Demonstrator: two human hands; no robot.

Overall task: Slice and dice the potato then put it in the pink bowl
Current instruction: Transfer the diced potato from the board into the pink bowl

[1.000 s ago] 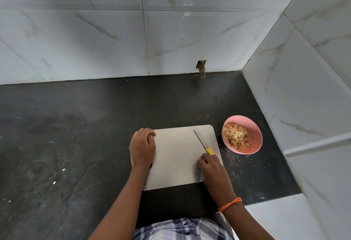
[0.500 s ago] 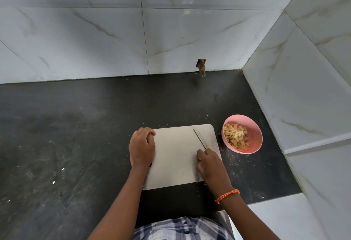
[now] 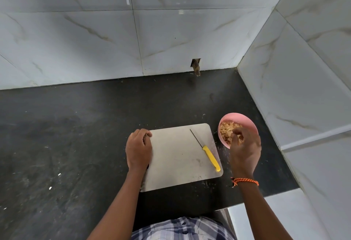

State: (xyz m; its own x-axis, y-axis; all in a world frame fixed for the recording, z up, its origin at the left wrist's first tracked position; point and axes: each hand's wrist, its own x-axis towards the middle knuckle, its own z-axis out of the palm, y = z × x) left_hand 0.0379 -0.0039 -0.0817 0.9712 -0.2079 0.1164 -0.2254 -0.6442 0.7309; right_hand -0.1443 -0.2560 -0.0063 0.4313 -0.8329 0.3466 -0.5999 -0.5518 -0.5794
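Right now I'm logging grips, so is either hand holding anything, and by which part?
The left hand grips the cutting board by its left edge. The right hand hovers over the pink bowl; whether it pinches potato cannot be told. The knife lies unheld.

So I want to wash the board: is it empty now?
Nearly empty: the cutting board bears only the knife; the diced potato sits in the pink bowl.

left hand [image 3: 139,150]: curled, knuckles up | right hand [image 3: 245,149]: fingers apparently bunched, raised
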